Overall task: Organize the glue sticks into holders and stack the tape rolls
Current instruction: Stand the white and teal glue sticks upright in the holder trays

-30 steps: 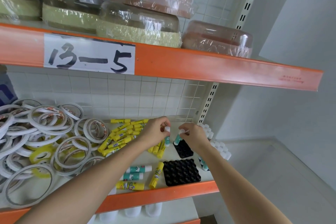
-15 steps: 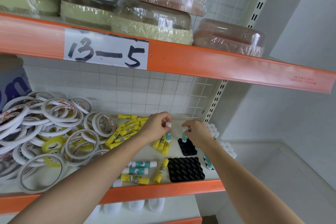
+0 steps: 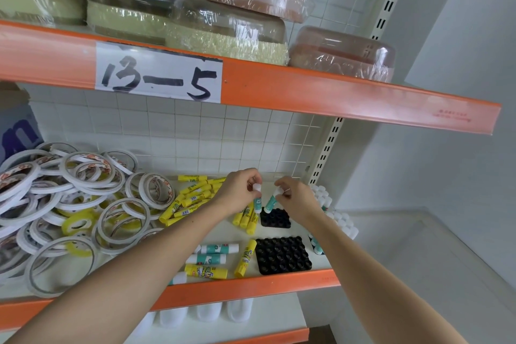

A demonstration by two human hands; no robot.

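Pinching the white cap of a teal glue stick (image 3: pixel 257 202), the left hand (image 3: pixel 240 190) holds it upright just left of the far black holder (image 3: pixel 276 219). The right hand (image 3: pixel 293 195) grips another teal stick (image 3: pixel 271 202), tilted, its base seemingly touching that holder. Tape rolls (image 3: pixel 69 204) lie heaped at left.

Tape rolls (image 3: pixel 69 204) left of glue sticks (image 3: pixel 195 195)
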